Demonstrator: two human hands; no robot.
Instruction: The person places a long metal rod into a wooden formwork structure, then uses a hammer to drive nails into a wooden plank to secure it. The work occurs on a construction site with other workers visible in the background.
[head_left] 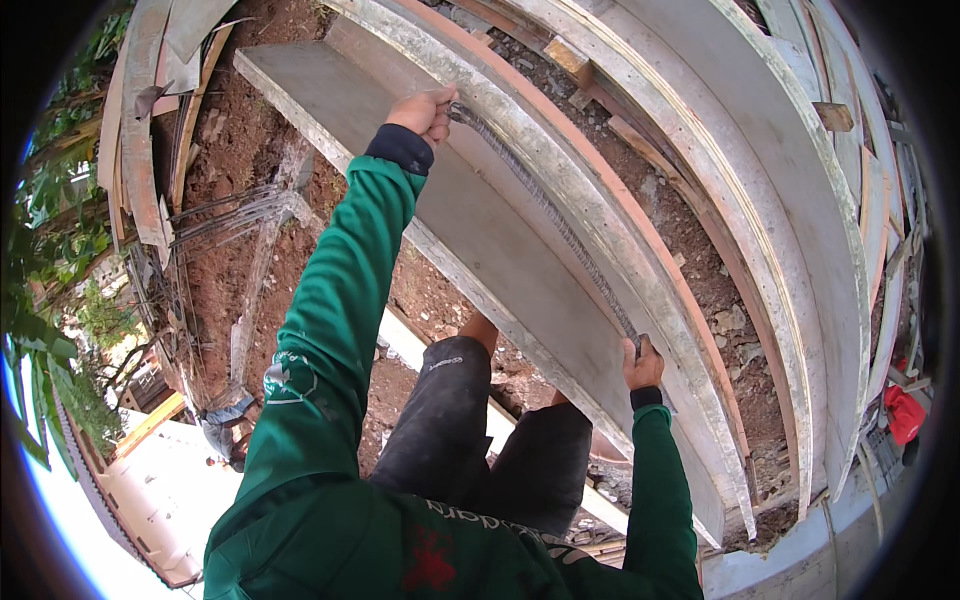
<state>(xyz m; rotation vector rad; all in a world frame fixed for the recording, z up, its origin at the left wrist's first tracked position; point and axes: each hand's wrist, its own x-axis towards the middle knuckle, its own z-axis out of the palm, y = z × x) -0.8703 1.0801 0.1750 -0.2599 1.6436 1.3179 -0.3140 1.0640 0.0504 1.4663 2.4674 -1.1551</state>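
Stretched between my hands is a long, thin, dark grey length (548, 208) with a ribbed, twisted look, like steel wire or bar; its exact kind is unclear. My left hand (424, 114) is closed around its far end, over the upper part of a long grey formwork trough (480, 255). At the near end my right hand (642, 364) grips it, thumb and fingers wrapped round, low over the same trough. The length runs slantwise along the trough's inner side board (590, 225); whether it touches the board I cannot tell.
More long form boards (720, 180) run alongside on the right, with rubble and soil between them. Wooden blocks (570, 60) brace them. On the left are a bundle of steel bars (225, 215), stacked planks (140, 130) and another person (228, 430). A red item (904, 414) lies far right.
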